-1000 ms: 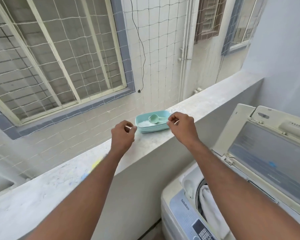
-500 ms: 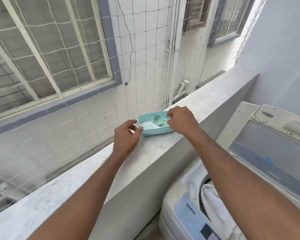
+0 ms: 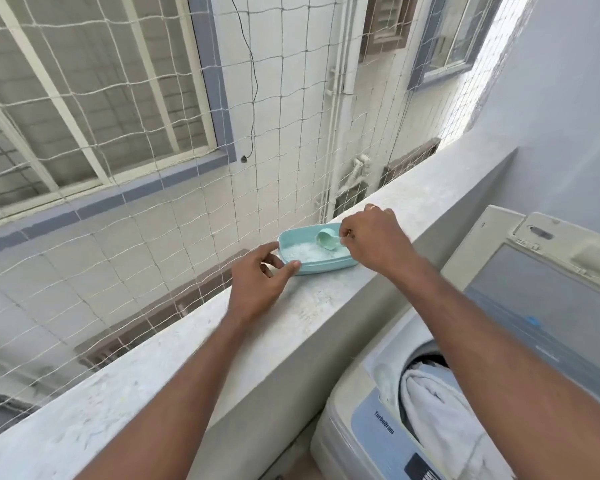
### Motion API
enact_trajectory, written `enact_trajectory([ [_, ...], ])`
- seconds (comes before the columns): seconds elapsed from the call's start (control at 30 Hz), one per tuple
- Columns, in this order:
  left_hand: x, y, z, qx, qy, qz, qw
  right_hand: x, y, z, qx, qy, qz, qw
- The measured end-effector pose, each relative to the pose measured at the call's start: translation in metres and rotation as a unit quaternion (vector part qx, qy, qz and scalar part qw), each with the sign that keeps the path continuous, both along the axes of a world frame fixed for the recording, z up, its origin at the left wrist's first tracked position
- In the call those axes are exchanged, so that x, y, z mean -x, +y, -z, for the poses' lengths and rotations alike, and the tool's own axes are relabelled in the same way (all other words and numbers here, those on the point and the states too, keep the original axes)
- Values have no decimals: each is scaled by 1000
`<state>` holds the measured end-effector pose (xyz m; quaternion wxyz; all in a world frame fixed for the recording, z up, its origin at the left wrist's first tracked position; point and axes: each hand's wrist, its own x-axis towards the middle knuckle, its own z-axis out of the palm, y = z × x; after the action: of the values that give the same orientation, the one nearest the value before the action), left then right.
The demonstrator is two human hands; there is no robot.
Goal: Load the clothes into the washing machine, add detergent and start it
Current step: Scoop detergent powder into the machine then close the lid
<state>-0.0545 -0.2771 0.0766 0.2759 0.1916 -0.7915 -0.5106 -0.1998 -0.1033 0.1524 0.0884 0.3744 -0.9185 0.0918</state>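
Balcony, netted opening beyond. Concrete parapet ledge [image 3: 174,368] across the frame from near left to far right, serving as a shelf beside the washer.

Top-loading washing machine [image 3: 361,441] at near right, just below the ledge. Lid [image 3: 541,299] swung up and back, so drum open for loading. White cloth [image 3: 440,424] heaped in the drum mouth, bulging to the rim; loading looks done or close to it.

Teal detergent tub [image 3: 321,266] on the ledge, far of centre, close to the outer edge by the safety net [image 3: 118,188]. White powder [image 3: 307,251] inside, lid off. Within arm's reach of the machine, probably why kept here.

Left hand [image 3: 257,289] at the tub's near-left corner, thumb and fingers pinched on the rim; likely steadying the light tub against sliding toward the drop.

Right hand [image 3: 376,239] over the tub's right end, fingertips closed on the handle of the small teal scoop [image 3: 327,239]. Scoop bowl tipped on its side over the powder, apparently empty.

Against half a second ago: left hand, then just short of the tub with fingers loose, now clamped on the rim. Right hand now pinching the handle, scoop raised and turned from lying in the powder. View swung slightly left and down.

Step in hand, by judgement: scooping detergent.
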Motion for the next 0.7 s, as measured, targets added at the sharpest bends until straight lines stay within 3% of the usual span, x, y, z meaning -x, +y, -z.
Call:
enact_trajectory([
  [0.23, 3, 2, -4, -15, -10, 3, 1000, -7, -9, -4, 38, -88, 13, 995],
  [0.7, 4, -2, -2, -17, 0, 26, 1000, -32, -30, -7, 73, -143, -6, 987],
])
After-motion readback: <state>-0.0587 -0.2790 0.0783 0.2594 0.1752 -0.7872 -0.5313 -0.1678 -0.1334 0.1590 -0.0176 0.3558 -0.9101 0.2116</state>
